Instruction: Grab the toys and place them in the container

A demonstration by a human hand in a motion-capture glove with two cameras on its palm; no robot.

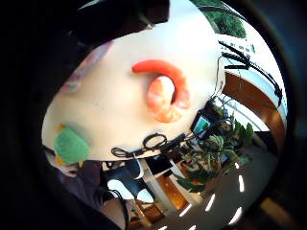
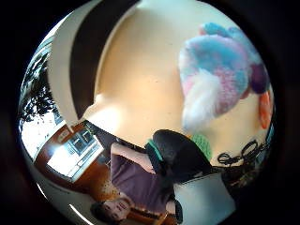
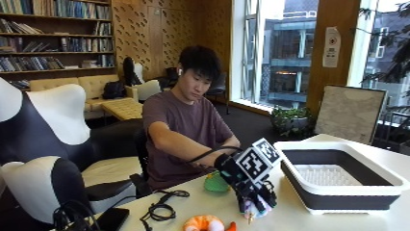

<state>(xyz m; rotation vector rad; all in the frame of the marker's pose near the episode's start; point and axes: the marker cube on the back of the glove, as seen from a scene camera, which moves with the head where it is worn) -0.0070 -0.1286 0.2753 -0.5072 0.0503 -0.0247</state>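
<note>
Nearest the camera, at the worktop's (image 3: 359, 224) near edge, lies one orange shrimp toy (image 3: 204, 223), untouched and waiting its turn. Just past it the gloved right hand (image 3: 253, 190) comes in fingers-down, curled around one pastel plush toy (image 3: 255, 207), which sits low against the surface, so the lift looks only just begun. Behind, by the person's edge, one green toy (image 3: 216, 183). Farthest, one white-rimmed container (image 3: 342, 185) at the right end, open-topped for the drop.

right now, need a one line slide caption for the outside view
Black-gloved right hand holds a pastel plush toy over the table beside the white-rimmed dark container.
</note>
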